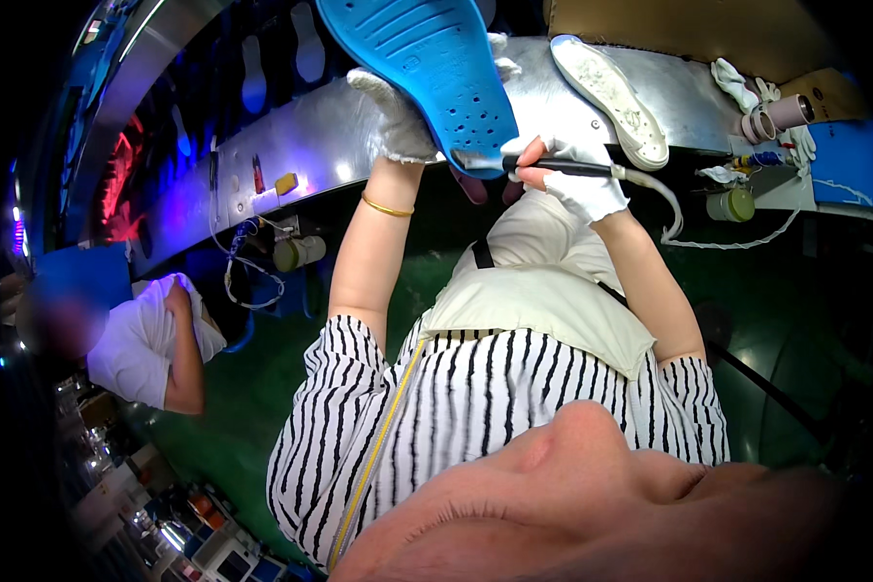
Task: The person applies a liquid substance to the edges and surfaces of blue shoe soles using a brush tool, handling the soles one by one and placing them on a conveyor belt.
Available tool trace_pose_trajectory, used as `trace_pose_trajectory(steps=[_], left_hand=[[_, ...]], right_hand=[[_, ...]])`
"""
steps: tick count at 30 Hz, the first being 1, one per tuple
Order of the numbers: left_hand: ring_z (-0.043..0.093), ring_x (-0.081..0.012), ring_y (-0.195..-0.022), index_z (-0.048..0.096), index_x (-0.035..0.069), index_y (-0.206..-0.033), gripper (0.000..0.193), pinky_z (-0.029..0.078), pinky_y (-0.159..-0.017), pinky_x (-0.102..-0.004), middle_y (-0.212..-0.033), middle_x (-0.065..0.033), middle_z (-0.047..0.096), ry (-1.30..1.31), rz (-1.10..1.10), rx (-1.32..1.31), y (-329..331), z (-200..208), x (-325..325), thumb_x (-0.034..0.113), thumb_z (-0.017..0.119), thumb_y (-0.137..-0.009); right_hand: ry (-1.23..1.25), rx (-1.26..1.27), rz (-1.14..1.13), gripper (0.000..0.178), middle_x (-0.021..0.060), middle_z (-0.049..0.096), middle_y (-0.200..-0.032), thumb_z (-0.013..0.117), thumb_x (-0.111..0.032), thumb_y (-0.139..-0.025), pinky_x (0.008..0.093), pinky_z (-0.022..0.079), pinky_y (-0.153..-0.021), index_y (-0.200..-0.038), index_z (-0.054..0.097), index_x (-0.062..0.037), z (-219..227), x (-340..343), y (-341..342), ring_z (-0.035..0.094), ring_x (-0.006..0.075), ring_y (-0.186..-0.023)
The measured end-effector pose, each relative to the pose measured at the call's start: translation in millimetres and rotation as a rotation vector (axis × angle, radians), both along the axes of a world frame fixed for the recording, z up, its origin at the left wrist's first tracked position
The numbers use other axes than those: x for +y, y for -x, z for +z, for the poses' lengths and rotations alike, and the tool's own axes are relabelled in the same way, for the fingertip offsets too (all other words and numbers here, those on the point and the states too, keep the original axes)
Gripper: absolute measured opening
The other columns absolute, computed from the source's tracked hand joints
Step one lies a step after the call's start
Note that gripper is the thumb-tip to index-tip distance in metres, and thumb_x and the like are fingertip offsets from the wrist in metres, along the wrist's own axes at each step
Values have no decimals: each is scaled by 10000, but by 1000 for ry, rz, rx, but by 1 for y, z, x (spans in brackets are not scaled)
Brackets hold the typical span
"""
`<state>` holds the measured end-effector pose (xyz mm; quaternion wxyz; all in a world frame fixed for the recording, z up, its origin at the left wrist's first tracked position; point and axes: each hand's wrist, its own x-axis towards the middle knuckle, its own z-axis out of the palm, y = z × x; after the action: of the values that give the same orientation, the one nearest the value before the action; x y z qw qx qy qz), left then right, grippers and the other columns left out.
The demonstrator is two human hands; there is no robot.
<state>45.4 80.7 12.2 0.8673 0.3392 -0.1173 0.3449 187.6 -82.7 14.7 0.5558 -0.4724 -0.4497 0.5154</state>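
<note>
My left hand [398, 121], in a white glove, grips a large blue shoe sole [436, 63] from its left side. Some gloved fingertips show past the sole's right edge. The sole is tilted, heel end toward me, with small holes in the heel and ridges across the forefoot. In my right hand [577, 184], whose glove leaves fingertips bare, is a brush [567, 167] with a black handle and a pale tube [671, 209] running from its rear end. Its light tip touches the blue heel's edge. A white shoe sole [609, 95] lies on the metal bench to the right.
The metal bench [344, 136] curves across in front of me. A cardboard box [689, 34], a pink cup [793, 112] and loose white gloves [734, 85] sit at the right. Soles [253, 78] lie on a dark surface behind the bench. Another person [150, 339] is at the left.
</note>
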Motion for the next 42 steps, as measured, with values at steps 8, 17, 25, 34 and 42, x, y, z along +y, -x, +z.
trace_pose_trajectory(steps=[8,17,25,34,42], left_hand=[[580,-280,-1094,369,2,-1345,1152,530,-872,-432,-1238,-203,529,-312,198,388,8,4,15,864,421,-584],[644,-332,-959,417,-4,-1325,1121,557,-794,-425,-1126,-239,591,-485,5,756,6,26,20,861,427,-612],[654,-247,-842,519,43,-1268,874,561,-720,-362,-1079,-200,620,-236,-29,981,8,44,13,746,494,-750],[647,-225,-824,528,52,-1253,838,559,-702,-343,-1043,-175,625,-302,78,1209,-3,37,17,726,518,-755],[639,-206,-837,521,59,-1261,813,552,-719,-331,-1053,-157,620,-296,94,1264,0,51,10,704,535,-765]], right_hand=[[109,90,25,84,76,641,-884,674,-5,-738,285,475,-761,-798,616,-13,9,6,-13,590,148,-806],[-27,-339,197,101,45,641,-810,666,-29,-705,277,480,-762,-798,658,-66,8,21,-2,603,161,-808],[-135,-398,143,147,35,642,-845,617,-23,-741,242,480,-733,-876,649,-68,6,22,0,595,124,-790],[-68,-150,159,98,43,603,-781,614,14,-718,262,474,-740,-797,605,-43,28,25,-10,578,135,-768],[-158,-229,142,101,65,589,-800,577,26,-692,248,464,-673,-779,604,-18,36,29,-27,563,147,-730]])
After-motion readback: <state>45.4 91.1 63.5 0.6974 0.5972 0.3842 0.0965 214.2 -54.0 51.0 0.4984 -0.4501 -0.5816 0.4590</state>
